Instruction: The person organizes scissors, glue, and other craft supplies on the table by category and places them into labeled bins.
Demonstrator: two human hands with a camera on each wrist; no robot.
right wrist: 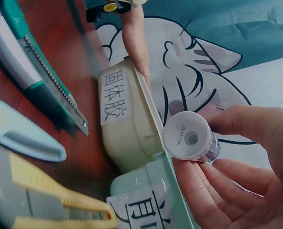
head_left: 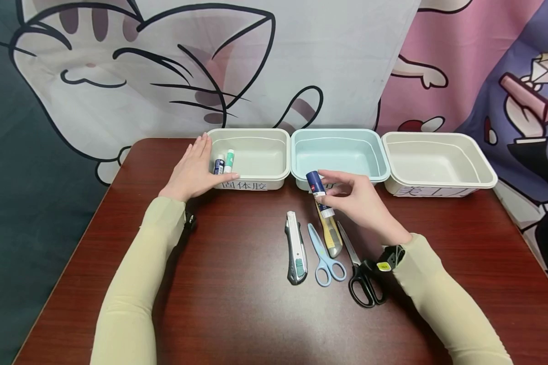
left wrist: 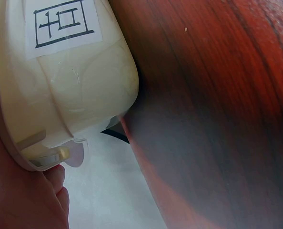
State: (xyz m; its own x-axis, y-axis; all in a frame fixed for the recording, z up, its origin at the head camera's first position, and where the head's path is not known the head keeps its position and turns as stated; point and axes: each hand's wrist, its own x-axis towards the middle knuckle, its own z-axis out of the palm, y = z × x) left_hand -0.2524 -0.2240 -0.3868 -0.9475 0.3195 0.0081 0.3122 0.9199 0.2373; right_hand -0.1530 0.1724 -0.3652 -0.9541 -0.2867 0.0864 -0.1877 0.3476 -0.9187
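My right hand (head_left: 361, 200) pinches a dark blue glue stick (head_left: 316, 183) with a white end, held tilted above the table before the light blue bin (head_left: 340, 136). In the right wrist view the white base of this glue stick (right wrist: 179, 136) faces the camera. Fingers straight, my left hand (head_left: 193, 170) rests on the left end of the cream bin (head_left: 274, 178), its thumb along the front rim. Inside that bin lean a dark blue glue stick (head_left: 219, 165) and a green-and-white one (head_left: 229, 161). The left wrist view shows the bin's labelled outer wall (left wrist: 89, 90).
Below the right hand lie a grey-and-green utility knife (head_left: 296, 253), light blue scissors (head_left: 320, 249), a yellow utility knife (head_left: 332, 238) and black-handled scissors (head_left: 357, 276). Another cream bin (head_left: 438, 183) stands at the right end of the row. Behind hangs a printed cloth (head_left: 347, 61).
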